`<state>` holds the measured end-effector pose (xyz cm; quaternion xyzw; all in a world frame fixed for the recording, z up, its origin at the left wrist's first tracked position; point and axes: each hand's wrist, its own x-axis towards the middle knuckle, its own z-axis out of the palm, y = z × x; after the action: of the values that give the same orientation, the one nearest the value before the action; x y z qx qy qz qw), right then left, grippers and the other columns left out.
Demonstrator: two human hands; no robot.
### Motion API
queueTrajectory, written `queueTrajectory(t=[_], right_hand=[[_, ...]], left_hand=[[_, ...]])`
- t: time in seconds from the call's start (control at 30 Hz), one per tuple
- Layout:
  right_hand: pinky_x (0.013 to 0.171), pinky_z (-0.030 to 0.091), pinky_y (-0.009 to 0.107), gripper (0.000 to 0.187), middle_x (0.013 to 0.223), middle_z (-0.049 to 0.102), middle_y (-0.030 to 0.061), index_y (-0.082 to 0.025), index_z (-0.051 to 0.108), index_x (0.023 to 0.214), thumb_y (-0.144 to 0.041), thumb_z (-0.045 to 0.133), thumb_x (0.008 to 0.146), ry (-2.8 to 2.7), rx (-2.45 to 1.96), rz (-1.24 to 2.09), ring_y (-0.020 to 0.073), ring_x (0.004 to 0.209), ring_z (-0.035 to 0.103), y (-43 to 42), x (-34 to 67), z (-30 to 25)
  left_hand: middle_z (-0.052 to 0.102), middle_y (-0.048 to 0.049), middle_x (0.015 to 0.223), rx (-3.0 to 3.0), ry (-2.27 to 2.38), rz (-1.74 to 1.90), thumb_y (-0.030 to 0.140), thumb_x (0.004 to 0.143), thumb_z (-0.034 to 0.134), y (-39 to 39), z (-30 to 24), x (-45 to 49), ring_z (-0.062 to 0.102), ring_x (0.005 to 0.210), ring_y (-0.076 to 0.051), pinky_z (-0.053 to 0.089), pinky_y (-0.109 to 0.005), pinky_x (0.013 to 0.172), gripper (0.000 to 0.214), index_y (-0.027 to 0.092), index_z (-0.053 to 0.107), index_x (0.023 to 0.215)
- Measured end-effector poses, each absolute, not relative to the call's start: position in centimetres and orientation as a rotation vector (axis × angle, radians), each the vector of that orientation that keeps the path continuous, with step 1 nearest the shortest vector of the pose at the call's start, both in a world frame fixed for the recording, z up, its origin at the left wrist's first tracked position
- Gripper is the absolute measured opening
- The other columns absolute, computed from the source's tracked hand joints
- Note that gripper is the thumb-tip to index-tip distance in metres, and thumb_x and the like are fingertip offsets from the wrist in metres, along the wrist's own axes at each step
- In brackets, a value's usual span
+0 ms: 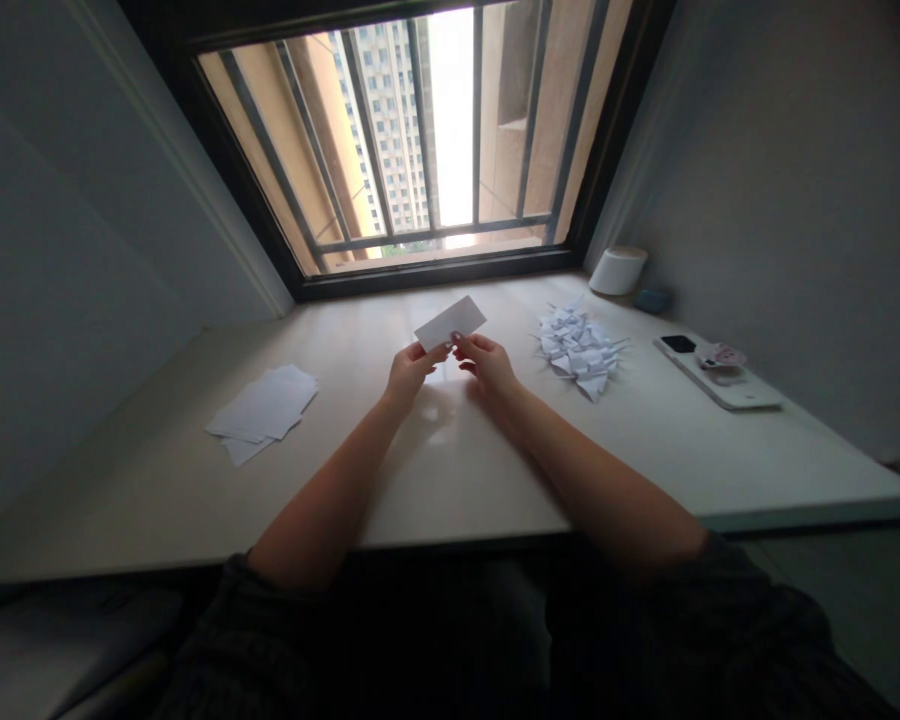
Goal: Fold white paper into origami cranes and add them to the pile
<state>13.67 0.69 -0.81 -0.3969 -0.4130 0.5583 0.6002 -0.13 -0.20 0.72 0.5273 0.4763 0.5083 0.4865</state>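
Note:
A white sheet of paper (pixel 450 322) is held up over the middle of the pale desk (pixel 450 470), tilted with its right end higher. My left hand (pixel 411 370) pinches its lower left edge. My right hand (pixel 486 362) pinches the lower edge just beside it. Both hands are closed on the paper, fingertips almost touching. A stack of flat white sheets (pixel 264 410) lies on the desk to the left. A heap of several folded white paper figures (pixel 581 348) lies to the right.
A white phone (pixel 716 375) with a small pink-and-white item on it lies at the far right. A white cylinder (pixel 617 270) and a small dark blue object (pixel 652 300) stand by the back right corner. A barred window (pixel 427 150) faces the desk; grey walls flank it.

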Motion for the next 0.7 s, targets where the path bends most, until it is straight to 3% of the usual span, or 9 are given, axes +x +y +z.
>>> queueTrajectory(t=[0.23, 0.7], right_hand=[[0.055, 0.037, 0.025, 0.036, 0.059, 0.055, -0.0027, -0.021, 0.061, 0.061, -0.053, 0.079, 0.057, -0.92, -0.852, 1.375, 0.0095, 0.056, 0.048, 0.0, 13.2, -0.6], [0.055, 0.039, 0.024, 0.036, 0.063, 0.057, -0.0018, -0.021, 0.065, 0.076, -0.053, 0.075, 0.061, -0.725, -1.01, 1.272, 0.0106, 0.06, 0.053, 1.0, 14.8, -0.1]], left_hand=[[0.072, -0.0088, 0.084, 1.213, 1.184, 1.267, 0.052, 0.059, 0.078, -0.8, 1.1, -0.1, 0.065, 0.085, -0.021, 0.041, -0.031, 0.075, 0.04, 0.017, 0.071, 0.078], [0.074, -0.0113, 0.086, 1.242, 1.229, 1.172, 0.051, 0.056, 0.079, -0.6, 1.5, -0.6, 0.066, 0.086, -0.023, 0.039, -0.03, 0.071, 0.04, 0.017, 0.072, 0.075]])
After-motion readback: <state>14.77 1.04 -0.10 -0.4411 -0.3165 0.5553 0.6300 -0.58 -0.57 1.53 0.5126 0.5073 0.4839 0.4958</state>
